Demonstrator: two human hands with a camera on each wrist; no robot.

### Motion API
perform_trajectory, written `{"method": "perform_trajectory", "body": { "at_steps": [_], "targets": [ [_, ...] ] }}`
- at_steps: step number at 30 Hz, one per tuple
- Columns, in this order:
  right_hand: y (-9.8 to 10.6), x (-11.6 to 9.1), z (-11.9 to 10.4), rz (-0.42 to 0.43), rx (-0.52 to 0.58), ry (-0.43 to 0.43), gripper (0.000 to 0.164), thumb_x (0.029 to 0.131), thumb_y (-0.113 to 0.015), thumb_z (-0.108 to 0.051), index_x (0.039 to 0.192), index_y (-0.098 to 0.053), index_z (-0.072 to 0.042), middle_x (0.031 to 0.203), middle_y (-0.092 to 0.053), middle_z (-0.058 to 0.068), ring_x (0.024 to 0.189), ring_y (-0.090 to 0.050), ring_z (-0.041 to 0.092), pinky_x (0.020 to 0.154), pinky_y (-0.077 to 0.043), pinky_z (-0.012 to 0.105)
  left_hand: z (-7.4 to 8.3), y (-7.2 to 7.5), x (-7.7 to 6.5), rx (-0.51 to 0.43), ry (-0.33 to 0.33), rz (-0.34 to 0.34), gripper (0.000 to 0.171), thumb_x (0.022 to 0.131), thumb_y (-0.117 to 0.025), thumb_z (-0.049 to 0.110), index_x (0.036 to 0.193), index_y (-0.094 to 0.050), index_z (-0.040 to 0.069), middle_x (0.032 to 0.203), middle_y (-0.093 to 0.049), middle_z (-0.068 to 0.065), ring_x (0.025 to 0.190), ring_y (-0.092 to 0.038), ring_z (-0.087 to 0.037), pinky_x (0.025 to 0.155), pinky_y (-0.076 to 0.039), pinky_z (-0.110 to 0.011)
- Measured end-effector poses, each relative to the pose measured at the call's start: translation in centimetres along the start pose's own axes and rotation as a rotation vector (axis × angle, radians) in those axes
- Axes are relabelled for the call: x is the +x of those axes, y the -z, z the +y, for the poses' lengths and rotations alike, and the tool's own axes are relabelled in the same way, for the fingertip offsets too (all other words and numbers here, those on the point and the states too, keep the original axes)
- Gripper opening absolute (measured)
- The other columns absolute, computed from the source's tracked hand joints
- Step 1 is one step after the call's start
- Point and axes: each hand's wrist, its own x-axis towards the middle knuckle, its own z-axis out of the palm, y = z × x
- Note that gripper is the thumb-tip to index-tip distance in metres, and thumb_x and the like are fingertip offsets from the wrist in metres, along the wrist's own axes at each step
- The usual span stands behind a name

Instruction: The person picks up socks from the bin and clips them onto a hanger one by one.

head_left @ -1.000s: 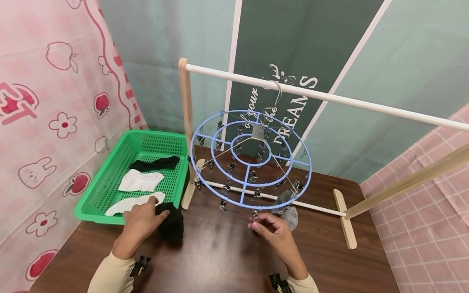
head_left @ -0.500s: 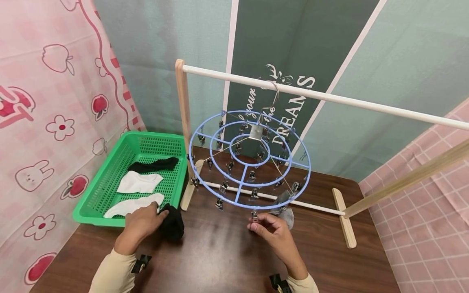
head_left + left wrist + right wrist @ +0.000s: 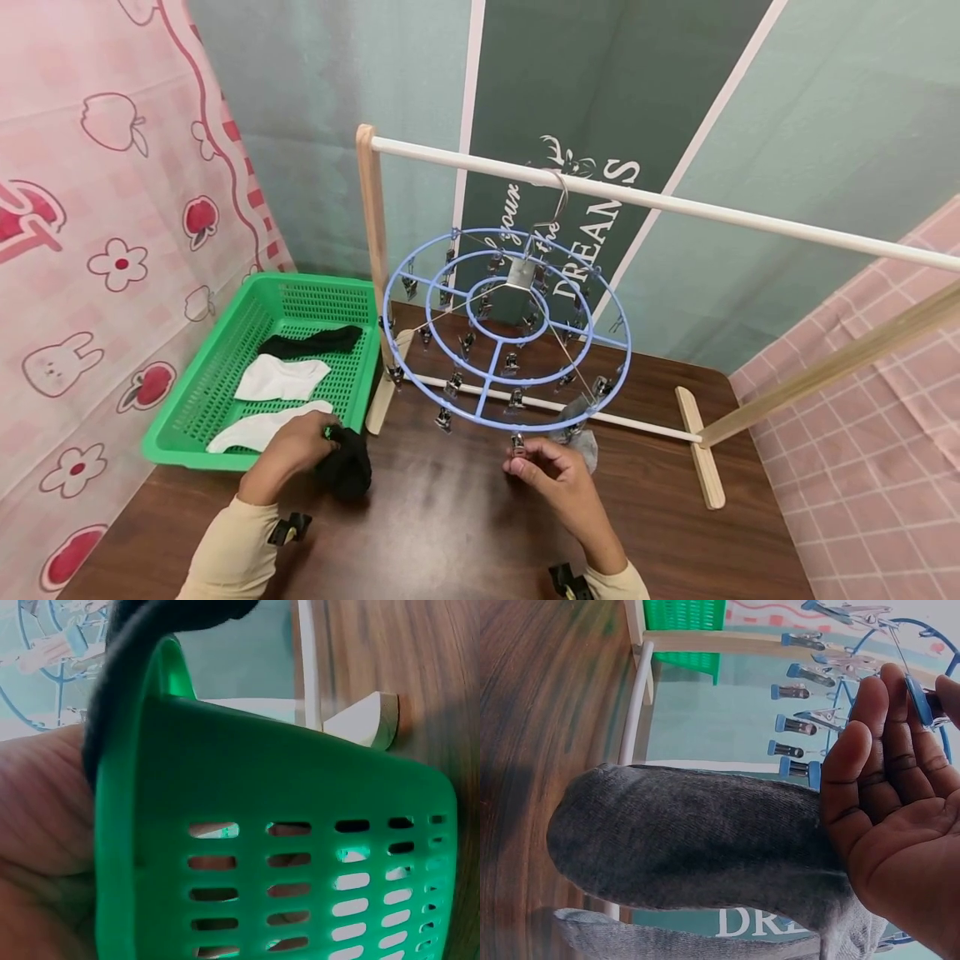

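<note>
A round blue sock hanger (image 3: 521, 273) with several metal clips hangs before me. My right hand (image 3: 558, 475) pinches one clip (image 3: 518, 444) at its front edge; in the right wrist view that clip (image 3: 919, 701) has blue grips between thumb and finger. My left hand (image 3: 296, 446), at the front right corner of the green basket (image 3: 197, 460), holds a black sock (image 3: 347, 467) draped over the rim; its fingertips are partly hidden. Grey socks (image 3: 690, 836) hang from the hanger beside my right hand. Inside the basket lie a black sock (image 3: 311, 342) and two white socks (image 3: 281, 377).
A white rail (image 3: 675, 202) on wooden posts (image 3: 372, 217) carries the hanger by its hook. A lower white bar (image 3: 645, 424) joins the wooden feet (image 3: 701, 450) on the brown table (image 3: 442, 542). Printed cloths (image 3: 97, 333) stand around the table.
My left hand has drawn its fingers in around the black sock at the basket's rim and shifted slightly. The right hand keeps its pinch on the clip. The head view has shifted a little.
</note>
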Motion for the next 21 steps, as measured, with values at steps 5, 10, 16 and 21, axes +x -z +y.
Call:
{"method": "perform_trajectory", "body": {
  "at_steps": [5,10,16,21],
  "targets": [
    [0.0,0.1,0.0,0.004,-0.01,0.002,0.013,0.09,-0.058,0.01,0.102,-0.06,0.015,0.093,-0.068,0.02,0.087,-0.067,0.012,0.077,-0.054,0.026,0.0,0.0,-0.1,-0.02,0.03,0.112,0.01,0.081,-0.065,0.002,0.09,-0.067,0.005,0.081,-0.065,-0.01,0.072,-0.06,-0.026,0.063,-0.047,-0.044],
    [0.0,0.2,-0.1,0.018,-0.022,-0.004,0.013,0.09,-0.058,0.009,0.101,-0.06,0.015,0.094,-0.069,0.019,0.086,-0.068,0.012,0.077,-0.053,0.025,0.6,0.5,-0.5,-0.11,-0.041,0.34,0.013,0.084,-0.058,0.0,0.094,-0.067,0.003,0.066,-0.059,-0.001,0.055,-0.046,-0.016,0.054,-0.039,-0.034],
    [0.0,0.3,-0.3,0.026,-0.019,-0.009,0.013,0.09,-0.058,0.009,0.101,-0.059,0.016,0.097,-0.07,0.003,0.088,-0.068,0.011,0.077,-0.053,0.024,1.5,1.2,-1.5,-0.172,-0.087,0.443,0.017,0.098,-0.056,0.021,0.099,-0.066,0.007,0.067,-0.058,0.002,0.056,-0.046,-0.013,0.057,-0.038,-0.033],
    [-0.2,0.4,-0.5,0.042,-0.04,0.024,0.012,0.089,-0.06,0.011,0.1,-0.059,0.015,0.096,-0.07,0.005,0.087,-0.066,0.011,0.076,-0.054,0.026,2.1,1.0,-2.1,-0.223,-0.109,0.59,0.026,0.093,-0.065,0.029,0.071,-0.059,0.015,0.055,-0.049,0.007,0.05,-0.044,-0.008,0.053,-0.036,-0.029]
  ]
}}
